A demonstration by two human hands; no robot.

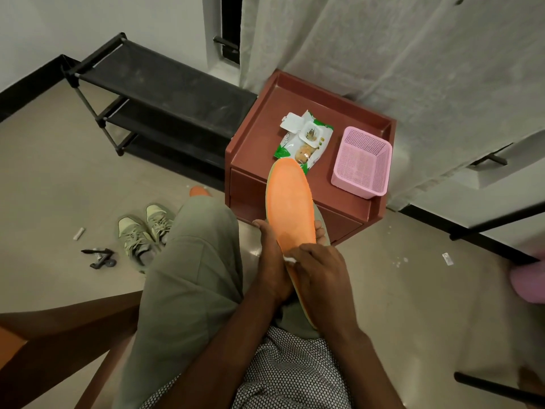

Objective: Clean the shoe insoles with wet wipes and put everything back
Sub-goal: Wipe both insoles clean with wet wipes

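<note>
Floor, far left: pair of grey-green sneakers [147, 231] side by side, toes pointing away from the person, well apart from the hands. A second orange insole [200, 191] appears to peek out just past the knee; mostly hidden, cannot confirm.

Left hand [272, 258]: curled round the orange insole [290, 202] from beneath, thumb on its left edge, fingertips [320, 231] showing past its right edge. It grips the insole at about mid-length.

Insole: held in the air over the lap, not resting on anything. Long axis runs away from the person, heel end low near the body, toe end raised and overlapping, in this view, the near edge of the red-brown table [253, 137]. Orange face up, matte, finely textured; pale green rim along the edge. No obvious dirt visible.

Right hand [321, 267]: fingers curled down on a small white wet wipe [290, 259], pressing it to the insole's heel half. Only a scrap of the wipe shows.

Judgement: wiping step in progress; the untouched length lies forward of the right hand, so strokes should run along the long axis toward the toe while the left hand braces.

Table, right: wet wipes pack [303, 140], lid flipped open, then a pink basket [361, 160] standing just beside it.
</note>
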